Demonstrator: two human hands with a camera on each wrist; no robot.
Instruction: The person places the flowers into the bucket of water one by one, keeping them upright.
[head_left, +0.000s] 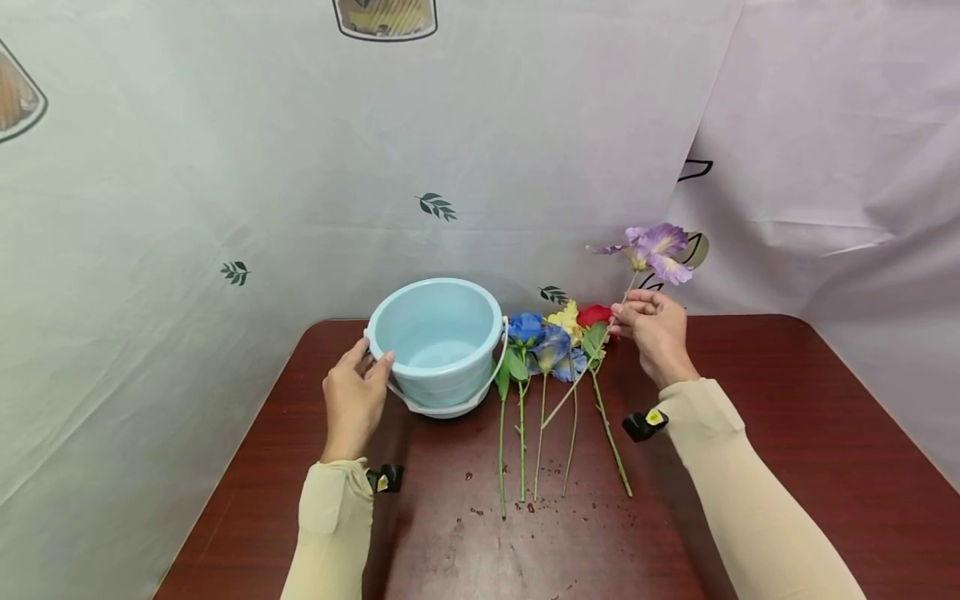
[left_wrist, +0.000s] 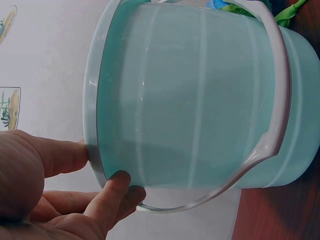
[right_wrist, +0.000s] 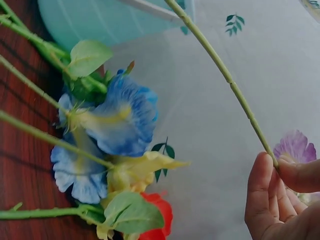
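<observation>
My left hand (head_left: 354,402) holds the light blue bucket (head_left: 442,387) at its left rim. In the left wrist view the thumb rests at the rim's edge, and curled fingers (left_wrist: 112,197) touch the side below it. The bucket stands upright with its white handle (left_wrist: 281,95) hanging down. My right hand (head_left: 654,332) pinches the stem of a purple flower (head_left: 656,248) just below the bloom. The bloom points up, and the stem slants down to the left over the other flowers. In the right wrist view the purple bloom (right_wrist: 296,146) is partly hidden behind the fingers.
Beside the bucket, blue flowers (head_left: 551,346), a yellow flower (head_left: 567,319) and a red flower (head_left: 592,315) lie on the dark red table (head_left: 780,433), stems towards me. Water drops (head_left: 530,507) dot the tabletop. A patterned light cloth (head_left: 525,150) hangs behind.
</observation>
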